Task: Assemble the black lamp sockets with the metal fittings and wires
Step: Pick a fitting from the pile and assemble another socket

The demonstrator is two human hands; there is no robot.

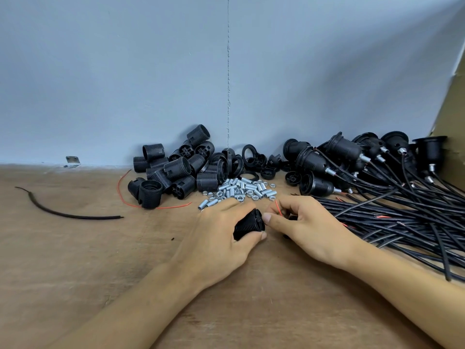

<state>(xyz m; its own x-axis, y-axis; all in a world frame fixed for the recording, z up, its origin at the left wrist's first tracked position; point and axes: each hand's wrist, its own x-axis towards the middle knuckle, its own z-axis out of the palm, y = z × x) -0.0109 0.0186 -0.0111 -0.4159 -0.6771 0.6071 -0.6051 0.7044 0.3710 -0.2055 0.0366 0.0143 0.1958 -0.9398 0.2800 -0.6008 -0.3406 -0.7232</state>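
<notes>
Item in hand: one black lamp socket [249, 224], ribbed, lying on its side at lower centre of the frame. The left hand [221, 233] grips it, fingers curled over the top and thumb under. The right hand [304, 222], just beside it to the right, pinches a red wire [277, 209] between thumb and forefinger; the wire's lower end is hidden by the fingers, so I cannot tell whether it has entered the socket. Stock, centre of frame: a heap of loose socket shells [173, 170] and, just above the hands, a scatter of metal fittings [239, 191]. Stock, right of frame: finished sockets [349, 152] with fittings and leads, over a bundle of black cables [392, 217]. Stray, left of frame: one black cable offcut [68, 210] on the wooden table [100, 273]. Step, as I judge it: feeding the conductor into the socket's end. I would hold the socket steady with that end turned squarely toward the right hand, pinch the wire close to its tip so it cannot buckle, and push straight, not sideways.
</notes>
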